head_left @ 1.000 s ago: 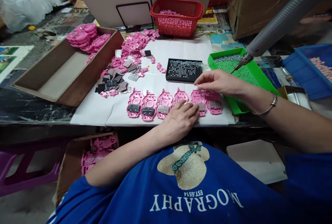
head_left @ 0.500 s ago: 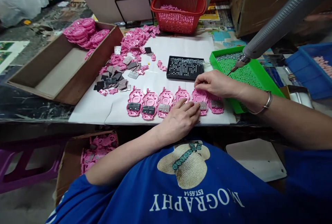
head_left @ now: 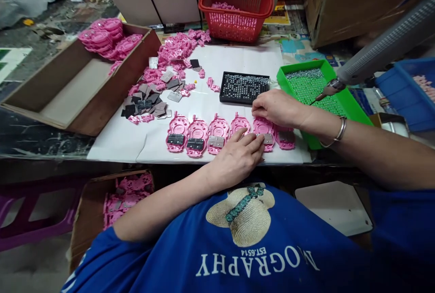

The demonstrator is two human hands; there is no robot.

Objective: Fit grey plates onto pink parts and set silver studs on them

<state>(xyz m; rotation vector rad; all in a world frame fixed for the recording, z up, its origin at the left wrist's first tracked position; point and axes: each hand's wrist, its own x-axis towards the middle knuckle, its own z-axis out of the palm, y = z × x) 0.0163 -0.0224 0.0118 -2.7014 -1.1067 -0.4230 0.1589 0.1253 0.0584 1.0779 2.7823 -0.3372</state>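
Several pink plastic shells (head_left: 197,133) lie in a row on white paper (head_left: 122,141), each with a small grey or black plate in it. My left hand (head_left: 238,157) lies flat, fingers stretched out, on the shells toward the right of the row. My right hand (head_left: 278,107) reaches down onto the top of the second shell from the right (head_left: 263,126), fingers curled in a pinch; what they hold is hidden. A grey powered screwdriver (head_left: 380,53) hangs over the green tray (head_left: 295,64), apart from both hands.
A black screw tray (head_left: 244,88) stands behind the row. Loose pink parts and grey plates (head_left: 156,98) are heaped at left. A brown box (head_left: 68,89) with pink shells, a red basket (head_left: 236,12), a blue bin (head_left: 408,89) and cardboard boxes ring the work area.
My right hand has come down and slightly left onto the shell. The screwdriver tip has swung to the right over the green tray. My left hand has stayed put.
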